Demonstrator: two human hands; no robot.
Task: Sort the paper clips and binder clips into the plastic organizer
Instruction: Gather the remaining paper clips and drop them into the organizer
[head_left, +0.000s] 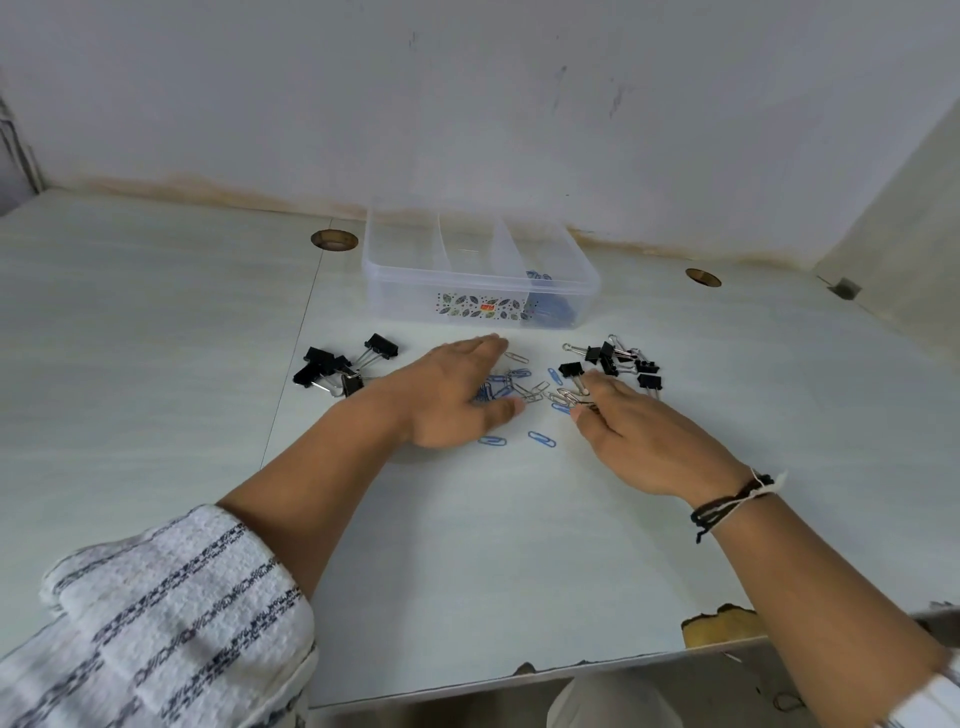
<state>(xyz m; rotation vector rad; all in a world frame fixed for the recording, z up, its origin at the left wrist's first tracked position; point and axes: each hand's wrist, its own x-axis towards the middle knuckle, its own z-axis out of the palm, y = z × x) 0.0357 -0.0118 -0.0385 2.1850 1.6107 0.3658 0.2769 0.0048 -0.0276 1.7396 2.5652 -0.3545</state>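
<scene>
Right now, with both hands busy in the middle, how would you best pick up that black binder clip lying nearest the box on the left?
Take the black binder clip by its black body, pinching the two flat sides, coming from above. Its wire handles point down-left toward the other binder clips, so the body end is the free one. The left hand looks nearest.

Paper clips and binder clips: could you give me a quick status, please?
Left hand flat over paper clips; right hand picking at them. Blue clips in organizer right compartment. Binder clips unsorted. Nothing in the way.
</scene>
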